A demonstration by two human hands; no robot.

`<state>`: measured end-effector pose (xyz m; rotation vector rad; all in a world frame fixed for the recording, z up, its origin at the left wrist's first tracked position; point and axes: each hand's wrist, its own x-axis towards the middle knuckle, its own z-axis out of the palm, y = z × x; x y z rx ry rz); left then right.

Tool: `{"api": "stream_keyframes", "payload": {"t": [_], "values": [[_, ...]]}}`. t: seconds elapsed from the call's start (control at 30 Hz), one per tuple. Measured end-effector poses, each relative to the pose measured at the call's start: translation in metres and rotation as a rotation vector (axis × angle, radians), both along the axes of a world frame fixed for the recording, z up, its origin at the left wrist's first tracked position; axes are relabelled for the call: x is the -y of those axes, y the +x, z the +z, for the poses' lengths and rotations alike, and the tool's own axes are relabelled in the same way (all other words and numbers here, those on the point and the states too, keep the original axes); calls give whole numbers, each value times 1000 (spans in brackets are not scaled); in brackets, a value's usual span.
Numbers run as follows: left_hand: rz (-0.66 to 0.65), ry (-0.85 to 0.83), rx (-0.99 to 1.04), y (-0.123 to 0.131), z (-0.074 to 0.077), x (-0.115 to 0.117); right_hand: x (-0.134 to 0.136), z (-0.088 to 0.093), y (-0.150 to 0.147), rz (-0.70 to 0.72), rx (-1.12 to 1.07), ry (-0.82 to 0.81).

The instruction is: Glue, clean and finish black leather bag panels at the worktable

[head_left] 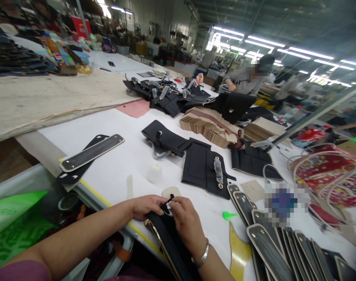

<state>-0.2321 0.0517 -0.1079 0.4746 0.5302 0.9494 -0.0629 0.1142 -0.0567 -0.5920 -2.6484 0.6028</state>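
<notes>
At the table's near edge lies a black bag piece (pixel 182 249) with a gold-toothed zipper (pixel 163 242) running toward me. My left hand (pixel 147 207) is closed on its far end, thumb and fingers pinching the edge. My right hand (pixel 188 222), a silver bracelet on its wrist, pinches a small black strap (pixel 169 200) standing up at that end. A bit of white shows between the fingertips; what it is I cannot make out. Just beyond the hands lie a pale rounded piece (pixel 171 191) and a small translucent round container (pixel 154 172).
Black bag parts (pixel 202 164) with wrapped buckles lie ahead. Long dark strips with pale edges (pixel 271 249) fill the right, near a yellow template (pixel 239 251). Two more strips (pixel 92 153) lie left. Stacked brown pieces (pixel 208 127) stand farther back. A co-worker (pixel 248 78) is across the table.
</notes>
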Motion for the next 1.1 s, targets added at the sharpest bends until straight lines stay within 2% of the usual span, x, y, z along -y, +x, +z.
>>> {"api": "stream_keyframes", "payload": {"t": [0.07,0.2,0.33,0.47,0.5,0.63,0.8,0.87,1.0,1.1], "values": [[-4,-8,14,0,1,0,-2,-2,2,-89,-51,43],[-11,-14,-2,0,2,0,-2,-8,4,63,-8,33],[-7,-3,-4,0,0,1,0,-9,4,-78,-63,121],[2,-8,12,0,-2,1,2,-7,3,72,-18,116],[2,-5,13,0,-2,1,1,-7,4,71,-20,119],[-30,20,42,-1,-3,1,-10,-14,9,-114,-74,166],[-28,18,54,-1,-4,0,-7,-20,7,-159,-104,130],[-20,18,57,-1,-4,0,-1,-17,6,-128,-99,130],[0,12,71,-1,-4,0,5,-12,5,88,10,149],[-4,17,68,-1,-5,0,0,-10,7,10,28,201]]}}
